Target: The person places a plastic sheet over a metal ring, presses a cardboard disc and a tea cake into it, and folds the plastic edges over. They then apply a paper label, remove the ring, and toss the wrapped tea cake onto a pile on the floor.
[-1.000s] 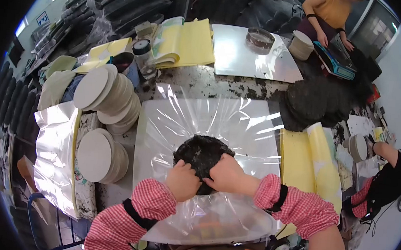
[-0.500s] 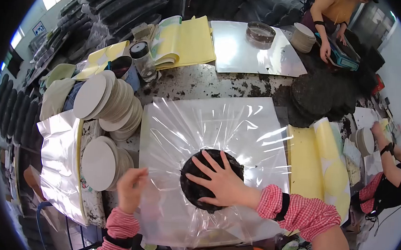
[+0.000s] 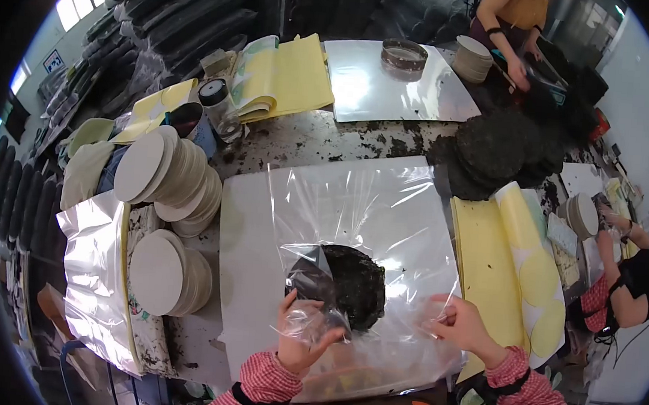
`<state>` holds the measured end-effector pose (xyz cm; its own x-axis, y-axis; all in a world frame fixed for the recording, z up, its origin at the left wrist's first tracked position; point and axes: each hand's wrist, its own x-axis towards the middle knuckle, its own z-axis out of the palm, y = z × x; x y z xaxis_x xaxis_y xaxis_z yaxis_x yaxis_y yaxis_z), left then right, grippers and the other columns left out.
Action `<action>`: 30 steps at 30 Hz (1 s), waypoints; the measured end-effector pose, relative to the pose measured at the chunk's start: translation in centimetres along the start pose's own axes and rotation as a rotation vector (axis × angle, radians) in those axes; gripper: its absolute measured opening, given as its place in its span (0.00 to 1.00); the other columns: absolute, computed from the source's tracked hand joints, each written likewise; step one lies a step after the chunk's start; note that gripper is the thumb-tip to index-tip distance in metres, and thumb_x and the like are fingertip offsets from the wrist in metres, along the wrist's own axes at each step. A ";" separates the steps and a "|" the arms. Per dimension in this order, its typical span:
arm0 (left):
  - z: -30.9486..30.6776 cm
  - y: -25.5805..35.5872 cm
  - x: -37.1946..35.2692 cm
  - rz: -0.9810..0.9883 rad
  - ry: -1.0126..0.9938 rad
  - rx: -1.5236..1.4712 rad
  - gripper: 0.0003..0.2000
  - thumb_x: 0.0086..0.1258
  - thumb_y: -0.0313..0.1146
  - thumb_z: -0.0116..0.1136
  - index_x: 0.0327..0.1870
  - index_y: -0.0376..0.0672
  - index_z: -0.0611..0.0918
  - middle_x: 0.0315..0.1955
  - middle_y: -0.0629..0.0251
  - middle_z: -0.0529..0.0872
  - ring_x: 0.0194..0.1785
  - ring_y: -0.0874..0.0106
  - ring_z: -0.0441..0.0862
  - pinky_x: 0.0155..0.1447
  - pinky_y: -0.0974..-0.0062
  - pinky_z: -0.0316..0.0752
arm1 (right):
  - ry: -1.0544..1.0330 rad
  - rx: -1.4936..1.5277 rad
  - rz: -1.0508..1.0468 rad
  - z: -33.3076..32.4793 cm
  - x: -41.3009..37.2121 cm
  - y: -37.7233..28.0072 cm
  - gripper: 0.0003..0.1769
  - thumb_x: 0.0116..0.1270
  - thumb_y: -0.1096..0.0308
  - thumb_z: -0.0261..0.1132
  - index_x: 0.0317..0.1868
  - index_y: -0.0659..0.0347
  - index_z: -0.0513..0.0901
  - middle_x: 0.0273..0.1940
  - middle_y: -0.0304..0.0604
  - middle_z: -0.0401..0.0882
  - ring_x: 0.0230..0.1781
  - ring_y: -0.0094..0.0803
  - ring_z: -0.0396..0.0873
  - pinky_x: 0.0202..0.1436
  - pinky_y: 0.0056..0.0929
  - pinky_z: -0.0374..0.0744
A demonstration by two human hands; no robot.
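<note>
A round, flat cake of dark pressed material lies on a sheet of clear plastic film, over a white board. My left hand is at the cake's near left edge, with bunched film between thumb and fingers. A fold of that film covers the cake's left part. Right of the cake, my right hand pinches the film's edge between thumb and fingertips. The cake's far and right parts lie uncovered.
Stacks of white discs stand on the left. More dark cakes are piled behind right. Yellow sheets lie on the right, a metal ring at the back. One person works at the back, another at right.
My right hand has left the cake's top and moved right to the film's edge. My left hand has come in to the cake, and film now folds over its left side.
</note>
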<state>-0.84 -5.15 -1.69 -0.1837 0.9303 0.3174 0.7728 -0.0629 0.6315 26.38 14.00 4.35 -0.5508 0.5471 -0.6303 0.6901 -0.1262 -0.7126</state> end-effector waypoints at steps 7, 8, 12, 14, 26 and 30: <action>1.0 2.3 1.5 -0.300 0.104 0.264 0.20 0.44 0.32 0.71 0.41 0.37 0.80 0.41 0.54 0.78 0.53 0.53 0.75 0.70 0.52 0.62 | 0.390 0.504 -0.506 -1.2 5.8 4.8 0.50 0.57 0.70 0.78 0.75 0.65 0.59 0.62 0.49 0.74 0.63 0.33 0.74 0.62 0.34 0.76; 1.0 2.4 1.7 -0.306 0.108 0.265 0.20 0.44 0.32 0.71 0.41 0.37 0.80 0.41 0.54 0.78 0.53 0.53 0.75 0.70 0.52 0.62 | 0.377 0.017 -0.765 3.9 5.9 5.7 0.55 0.55 0.70 0.79 0.77 0.64 0.55 0.68 0.50 0.69 0.68 0.36 0.70 0.68 0.37 0.73; 1.3 2.7 0.2 -0.333 0.027 0.276 0.30 0.44 0.32 0.72 0.52 0.35 0.74 0.47 0.50 0.76 0.57 0.48 0.72 0.71 0.52 0.60 | 0.600 -0.006 -0.979 10.1 6.7 -6.5 0.56 0.52 0.69 0.80 0.77 0.61 0.56 0.71 0.52 0.66 0.71 0.43 0.67 0.72 0.41 0.68; -0.2 1.9 0.7 -0.287 0.058 0.275 0.34 0.45 0.34 0.74 0.55 0.34 0.73 0.49 0.49 0.76 0.59 0.48 0.71 0.72 0.53 0.58 | 0.525 -0.363 -1.258 12.2 7.8 -5.8 0.40 0.56 0.70 0.75 0.70 0.61 0.70 0.64 0.51 0.74 0.65 0.47 0.74 0.69 0.42 0.72; 1.1 0.8 3.1 -0.028 0.160 0.171 0.30 0.51 0.27 0.74 0.59 0.38 0.77 0.46 0.55 0.82 0.56 0.52 0.78 0.62 0.57 0.74 | 0.483 0.792 -0.738 9.2 13.7 -9.0 0.21 0.67 0.61 0.63 0.55 0.66 0.76 0.51 0.50 0.78 0.52 0.44 0.78 0.56 0.39 0.77; 0.7 3.5 5.4 -0.347 0.454 -0.174 0.21 0.53 0.30 0.72 0.50 0.39 0.82 0.45 0.56 0.83 0.57 0.54 0.79 0.63 0.56 0.74 | -0.057 -0.061 -1.425 10.1 9.4 -10.0 0.18 0.62 0.60 0.68 0.48 0.64 0.80 0.42 0.51 0.77 0.45 0.54 0.78 0.53 0.46 0.77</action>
<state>1.33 -0.13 1.74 -0.6790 0.6617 0.3180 0.5169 0.1233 0.8471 9.53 12.07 2.43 -0.7962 0.1408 0.5884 -0.4414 0.5301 -0.7240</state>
